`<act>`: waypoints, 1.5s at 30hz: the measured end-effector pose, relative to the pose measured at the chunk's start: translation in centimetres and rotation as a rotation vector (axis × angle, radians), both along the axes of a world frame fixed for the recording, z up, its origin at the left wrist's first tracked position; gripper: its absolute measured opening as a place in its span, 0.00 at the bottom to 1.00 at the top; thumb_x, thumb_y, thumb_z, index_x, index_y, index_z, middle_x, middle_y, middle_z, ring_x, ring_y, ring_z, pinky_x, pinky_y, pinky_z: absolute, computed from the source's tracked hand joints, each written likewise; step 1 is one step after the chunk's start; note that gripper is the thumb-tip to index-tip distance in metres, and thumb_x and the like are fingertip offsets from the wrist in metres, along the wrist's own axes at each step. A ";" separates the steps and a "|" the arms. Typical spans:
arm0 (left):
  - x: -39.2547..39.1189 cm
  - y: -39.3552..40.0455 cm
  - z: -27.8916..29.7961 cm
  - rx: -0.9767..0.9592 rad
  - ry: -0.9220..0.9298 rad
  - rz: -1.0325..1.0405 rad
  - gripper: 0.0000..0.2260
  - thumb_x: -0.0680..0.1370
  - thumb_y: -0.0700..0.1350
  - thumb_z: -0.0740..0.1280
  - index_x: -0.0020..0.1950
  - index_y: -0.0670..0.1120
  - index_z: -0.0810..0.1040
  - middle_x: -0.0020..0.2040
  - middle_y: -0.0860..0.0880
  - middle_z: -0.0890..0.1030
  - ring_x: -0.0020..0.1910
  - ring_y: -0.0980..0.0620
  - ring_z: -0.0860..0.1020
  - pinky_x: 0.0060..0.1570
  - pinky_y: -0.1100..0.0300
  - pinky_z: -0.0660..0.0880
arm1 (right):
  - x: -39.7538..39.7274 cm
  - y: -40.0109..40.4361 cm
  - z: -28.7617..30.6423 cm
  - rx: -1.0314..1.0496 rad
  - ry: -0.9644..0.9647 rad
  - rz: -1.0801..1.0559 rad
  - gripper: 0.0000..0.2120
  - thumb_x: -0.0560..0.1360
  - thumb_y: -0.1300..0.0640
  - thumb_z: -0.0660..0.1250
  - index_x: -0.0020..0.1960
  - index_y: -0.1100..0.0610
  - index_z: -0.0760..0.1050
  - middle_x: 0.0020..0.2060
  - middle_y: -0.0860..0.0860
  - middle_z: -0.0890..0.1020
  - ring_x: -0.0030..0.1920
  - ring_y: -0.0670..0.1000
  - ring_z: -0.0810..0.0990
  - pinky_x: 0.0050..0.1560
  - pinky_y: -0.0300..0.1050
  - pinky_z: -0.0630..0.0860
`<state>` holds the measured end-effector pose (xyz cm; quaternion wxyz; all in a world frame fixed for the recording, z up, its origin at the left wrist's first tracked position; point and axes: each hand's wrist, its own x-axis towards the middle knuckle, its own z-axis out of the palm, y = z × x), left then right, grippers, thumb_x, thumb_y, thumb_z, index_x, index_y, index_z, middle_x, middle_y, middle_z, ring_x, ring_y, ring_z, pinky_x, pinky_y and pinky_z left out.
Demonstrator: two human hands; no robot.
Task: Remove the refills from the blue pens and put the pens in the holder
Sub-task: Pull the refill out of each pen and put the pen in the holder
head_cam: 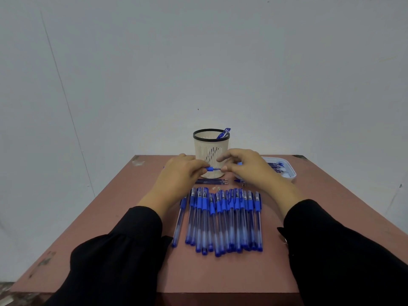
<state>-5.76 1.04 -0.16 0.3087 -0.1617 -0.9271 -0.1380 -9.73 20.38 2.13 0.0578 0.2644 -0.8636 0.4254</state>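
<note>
Two hands meet at frame centre: the left hand [181, 173] grips a translucent blue plastic pen [210, 169] while the right hand [245, 167] pinches its thin refill, apparently drawing it out, before the cream slotted plastic holder [210, 151]; capped pens [223, 219] wait below.

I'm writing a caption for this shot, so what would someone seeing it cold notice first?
First, the row of capped blue pens lying side by side across the near middle of the reddish table. Next, beyond it, the left hand and right hand together pinching a pen being worked on in front of the cream slotted holder, with loose refills lying just below.
</note>
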 end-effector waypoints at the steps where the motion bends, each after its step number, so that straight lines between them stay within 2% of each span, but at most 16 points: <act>1: 0.0 0.0 0.0 -0.011 0.001 -0.005 0.11 0.79 0.47 0.62 0.59 0.49 0.80 0.49 0.50 0.82 0.47 0.51 0.73 0.46 0.57 0.68 | 0.0 0.1 0.2 0.020 -0.023 0.008 0.09 0.76 0.60 0.68 0.51 0.47 0.79 0.43 0.46 0.83 0.42 0.37 0.78 0.43 0.33 0.71; 3: -0.1 0.0 0.0 -0.019 0.000 0.011 0.11 0.80 0.47 0.62 0.59 0.49 0.80 0.50 0.50 0.82 0.48 0.51 0.73 0.47 0.57 0.69 | -0.1 0.7 0.7 0.101 -0.032 -0.014 0.08 0.76 0.59 0.68 0.52 0.49 0.81 0.45 0.45 0.83 0.46 0.38 0.78 0.47 0.31 0.72; 6: -0.1 -0.3 -0.1 0.011 0.004 0.037 0.11 0.80 0.47 0.62 0.59 0.50 0.80 0.53 0.51 0.82 0.48 0.51 0.73 0.49 0.55 0.70 | -0.6 2.3 1.3 0.346 0.029 -0.157 0.04 0.73 0.54 0.71 0.47 0.50 0.83 0.44 0.44 0.83 0.48 0.44 0.78 0.54 0.44 0.74; 9: -0.1 -0.4 -0.1 0.012 0.007 0.043 0.11 0.80 0.47 0.62 0.59 0.50 0.80 0.53 0.52 0.82 0.48 0.51 0.73 0.49 0.56 0.70 | -0.7 3.4 1.3 0.513 -0.007 -0.216 0.02 0.69 0.54 0.74 0.41 0.48 0.84 0.39 0.43 0.84 0.43 0.45 0.80 0.50 0.47 0.78; 12: -0.1 -0.2 -0.1 -0.002 0.005 0.045 0.11 0.80 0.47 0.61 0.59 0.50 0.80 0.53 0.52 0.82 0.47 0.53 0.71 0.47 0.59 0.69 | -0.3 3.4 1.2 0.585 -0.011 -0.219 0.03 0.69 0.55 0.74 0.40 0.47 0.84 0.36 0.42 0.83 0.40 0.42 0.79 0.40 0.40 0.74; 15: 0.0 -0.2 -0.1 0.012 0.008 0.043 0.11 0.80 0.47 0.62 0.59 0.50 0.80 0.53 0.51 0.82 0.48 0.52 0.73 0.48 0.57 0.70 | -0.1 3.2 1.0 0.621 -0.001 -0.219 0.03 0.70 0.55 0.72 0.43 0.49 0.84 0.40 0.44 0.84 0.44 0.45 0.80 0.44 0.42 0.75; 17: 0.1 -0.2 0.0 0.015 0.006 0.047 0.11 0.80 0.47 0.62 0.60 0.50 0.80 0.54 0.51 0.82 0.49 0.51 0.73 0.49 0.57 0.70 | 0.0 2.7 0.8 0.538 0.008 -0.224 0.03 0.71 0.57 0.69 0.42 0.53 0.83 0.38 0.47 0.83 0.42 0.47 0.80 0.41 0.42 0.75; 21: 0.1 -0.2 0.0 0.020 0.011 0.063 0.12 0.80 0.48 0.61 0.61 0.50 0.79 0.54 0.51 0.82 0.49 0.52 0.73 0.50 0.58 0.69 | 0.2 0.9 0.7 -0.011 -0.062 -0.266 0.03 0.72 0.59 0.68 0.39 0.55 0.77 0.38 0.48 0.81 0.37 0.44 0.76 0.32 0.37 0.70; 23: 0.1 -0.3 0.1 0.031 0.015 0.072 0.12 0.80 0.48 0.60 0.61 0.51 0.79 0.53 0.51 0.82 0.49 0.52 0.73 0.49 0.58 0.69 | 0.5 0.1 0.8 -0.180 -0.146 -0.250 0.01 0.73 0.61 0.68 0.42 0.57 0.78 0.35 0.48 0.81 0.34 0.44 0.75 0.27 0.33 0.68; 25: 0.0 -0.2 0.1 0.034 0.017 0.081 0.12 0.80 0.49 0.60 0.61 0.51 0.79 0.52 0.52 0.82 0.49 0.52 0.73 0.49 0.57 0.70 | 0.9 -0.4 0.6 -0.345 -0.264 -0.214 0.03 0.74 0.63 0.67 0.48 0.60 0.78 0.35 0.51 0.80 0.31 0.46 0.73 0.21 0.32 0.66; 27: 0.0 -0.2 0.0 0.035 0.023 0.083 0.12 0.80 0.49 0.60 0.61 0.51 0.79 0.52 0.51 0.82 0.49 0.51 0.73 0.49 0.57 0.70 | 1.0 -0.7 0.5 -0.446 -0.342 -0.183 0.05 0.76 0.65 0.65 0.50 0.62 0.78 0.36 0.52 0.81 0.30 0.46 0.72 0.22 0.32 0.66; 30: -0.1 -0.2 0.0 0.037 0.034 0.081 0.12 0.80 0.49 0.61 0.60 0.51 0.79 0.52 0.52 0.82 0.48 0.52 0.73 0.49 0.57 0.70 | 0.8 -0.9 0.3 -0.467 -0.392 -0.149 0.05 0.75 0.65 0.66 0.48 0.61 0.80 0.36 0.52 0.83 0.30 0.45 0.73 0.26 0.32 0.70; 35: -0.1 0.0 0.0 0.048 0.035 0.058 0.12 0.80 0.49 0.61 0.60 0.51 0.79 0.51 0.51 0.82 0.48 0.51 0.73 0.49 0.55 0.70 | 0.6 -1.2 -0.3 -0.459 -0.430 -0.100 0.03 0.75 0.64 0.69 0.46 0.61 0.81 0.39 0.55 0.84 0.29 0.44 0.75 0.25 0.32 0.70; 37: -0.1 0.1 -0.1 0.054 0.043 0.036 0.11 0.80 0.48 0.61 0.59 0.51 0.80 0.50 0.51 0.82 0.47 0.50 0.73 0.49 0.53 0.71 | 0.4 -1.4 -0.6 -0.454 -0.451 -0.070 0.04 0.75 0.62 0.69 0.44 0.61 0.81 0.40 0.56 0.84 0.30 0.45 0.75 0.29 0.34 0.71; 42: 0.1 0.5 -0.1 0.076 0.079 -0.026 0.10 0.79 0.47 0.63 0.58 0.49 0.81 0.45 0.49 0.83 0.45 0.48 0.74 0.47 0.50 0.72 | 0.5 -1.5 -0.5 -0.295 -0.340 -0.105 0.17 0.78 0.50 0.64 0.38 0.60 0.80 0.29 0.51 0.80 0.25 0.41 0.74 0.38 0.38 0.73; 45: 0.0 0.6 -0.1 0.078 0.088 -0.028 0.10 0.79 0.47 0.63 0.57 0.49 0.81 0.44 0.50 0.82 0.44 0.48 0.73 0.46 0.50 0.71 | 0.7 -1.5 -0.2 -0.256 -0.317 -0.108 0.23 0.79 0.42 0.59 0.42 0.59 0.81 0.32 0.52 0.83 0.26 0.43 0.75 0.37 0.39 0.73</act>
